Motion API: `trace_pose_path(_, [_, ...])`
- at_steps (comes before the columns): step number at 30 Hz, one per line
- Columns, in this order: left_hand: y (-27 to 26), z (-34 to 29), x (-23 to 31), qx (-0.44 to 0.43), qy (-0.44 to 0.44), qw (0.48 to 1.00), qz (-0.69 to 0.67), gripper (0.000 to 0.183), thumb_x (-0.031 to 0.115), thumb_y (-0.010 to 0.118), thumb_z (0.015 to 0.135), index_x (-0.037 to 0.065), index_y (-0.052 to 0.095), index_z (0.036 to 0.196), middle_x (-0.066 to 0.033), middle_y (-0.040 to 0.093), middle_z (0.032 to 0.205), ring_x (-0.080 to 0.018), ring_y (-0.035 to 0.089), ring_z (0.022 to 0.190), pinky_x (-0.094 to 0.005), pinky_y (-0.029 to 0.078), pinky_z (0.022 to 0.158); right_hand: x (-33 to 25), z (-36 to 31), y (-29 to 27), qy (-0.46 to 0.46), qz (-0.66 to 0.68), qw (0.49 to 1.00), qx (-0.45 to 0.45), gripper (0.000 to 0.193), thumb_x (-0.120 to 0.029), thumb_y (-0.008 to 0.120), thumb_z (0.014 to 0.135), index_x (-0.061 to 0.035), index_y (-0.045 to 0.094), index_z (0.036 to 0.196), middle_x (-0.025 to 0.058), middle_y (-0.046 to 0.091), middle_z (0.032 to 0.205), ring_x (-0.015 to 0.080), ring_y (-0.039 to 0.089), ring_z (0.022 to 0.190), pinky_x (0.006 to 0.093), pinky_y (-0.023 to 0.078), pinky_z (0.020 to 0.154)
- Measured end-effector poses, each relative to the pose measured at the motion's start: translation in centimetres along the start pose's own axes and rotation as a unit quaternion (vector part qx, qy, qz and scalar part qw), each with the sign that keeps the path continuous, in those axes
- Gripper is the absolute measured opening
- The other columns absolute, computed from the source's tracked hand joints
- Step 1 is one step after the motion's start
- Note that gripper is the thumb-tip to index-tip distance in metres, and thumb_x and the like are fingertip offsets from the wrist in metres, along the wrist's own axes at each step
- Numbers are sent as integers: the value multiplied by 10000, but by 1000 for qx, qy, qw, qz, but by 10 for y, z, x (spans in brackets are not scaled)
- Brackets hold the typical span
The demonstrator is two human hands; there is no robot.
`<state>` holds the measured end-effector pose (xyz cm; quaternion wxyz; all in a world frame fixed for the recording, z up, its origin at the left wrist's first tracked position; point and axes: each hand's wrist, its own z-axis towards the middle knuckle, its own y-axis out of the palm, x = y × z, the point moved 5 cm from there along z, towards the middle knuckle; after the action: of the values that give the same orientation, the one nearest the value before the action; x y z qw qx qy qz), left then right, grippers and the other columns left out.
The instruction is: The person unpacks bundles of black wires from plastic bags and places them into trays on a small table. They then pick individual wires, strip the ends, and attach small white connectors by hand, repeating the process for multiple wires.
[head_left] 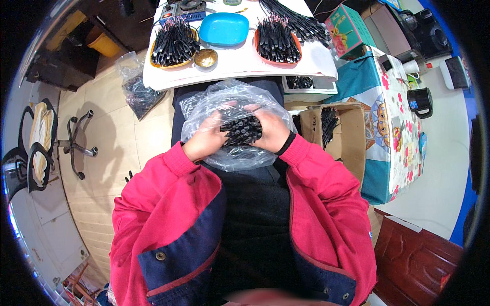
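Observation:
A thick bundle of short black cables (242,130) sits end-on between my hands, over my lap. My left hand (205,137) grips its left side and my right hand (273,129) its right side, with the fingers curled round the far side and partly hidden. Around the bundle and both hands spreads a crumpled clear plastic bag (232,160), its mouth open toward me. Bag film and cables hide the fingertips.
Ahead, a white table (232,64) carries a blue tray (224,29), two trays heaped with black cables (278,43), and a small metal bowl (205,58). A cardboard box (352,132) stands at right. A filled plastic bag (140,92) and a chair base (76,143) are at left.

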<state>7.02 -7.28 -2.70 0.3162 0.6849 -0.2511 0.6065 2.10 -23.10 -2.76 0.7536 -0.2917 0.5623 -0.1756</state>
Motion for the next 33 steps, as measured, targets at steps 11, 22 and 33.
trace_pose_path(11, [19, -3, 25, -77, 145, 905, 391, 325, 106, 596, 868, -50, 511, 1141, -252, 545, 1091, -405, 508, 1072, -429, 421, 933, 21, -8, -19, 93, 226, 969, 37, 726, -99, 817, 581, -3, 509, 1231, 110, 617, 1109, 210, 597, 1054, 326, 453, 948])
trace_pose_path(22, [25, -7, 16, -48, 146, 915, 374, 239, 83, 568, 847, -23, 578, 1061, -260, 577, 1071, -420, 532, 1032, -446, 434, 890, 13, -5, -21, 48, 170, 983, 57, 728, -98, 813, 604, 19, 490, 1246, 112, 597, 1145, 199, 573, 1087, 322, 438, 960])
trace_pose_path(33, [-17, -15, 3, -22, -3, 885, 466, 193, 108, 504, 904, -33, 586, 1009, -240, 598, 977, -404, 567, 951, -446, 443, 860, 32, -9, -33, 63, 223, 969, 86, 774, -11, 807, 572, 0, 471, 1268, 42, 563, 1162, 136, 547, 1068, 308, 431, 976])
